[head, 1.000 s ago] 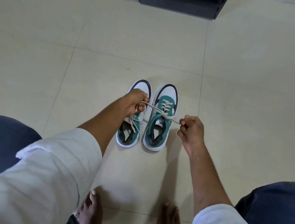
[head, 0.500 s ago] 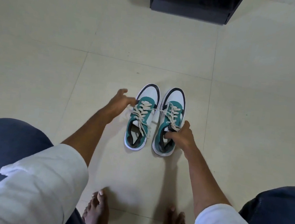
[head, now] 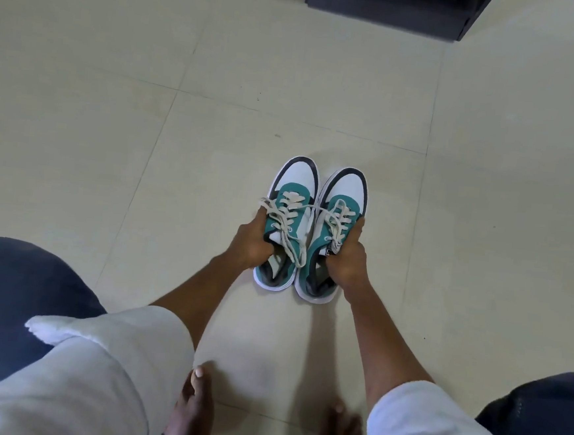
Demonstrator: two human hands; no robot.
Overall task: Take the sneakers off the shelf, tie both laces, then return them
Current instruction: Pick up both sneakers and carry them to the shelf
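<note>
Left hand (head: 250, 245) grips the left sneaker (head: 286, 224), right hand (head: 347, 260) grips the right sneaker (head: 334, 234); both sit on floor tiles (head: 116, 101), dark shelf (head: 395, 6) at one o'clock.

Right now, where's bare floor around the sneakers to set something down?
Bare tile lies left of the left sneaker, right of the right sneaker, and ahead of the toes up to the dark shelf. It's crowded near side: left hand, right hand, forearms and bare feet.
</note>
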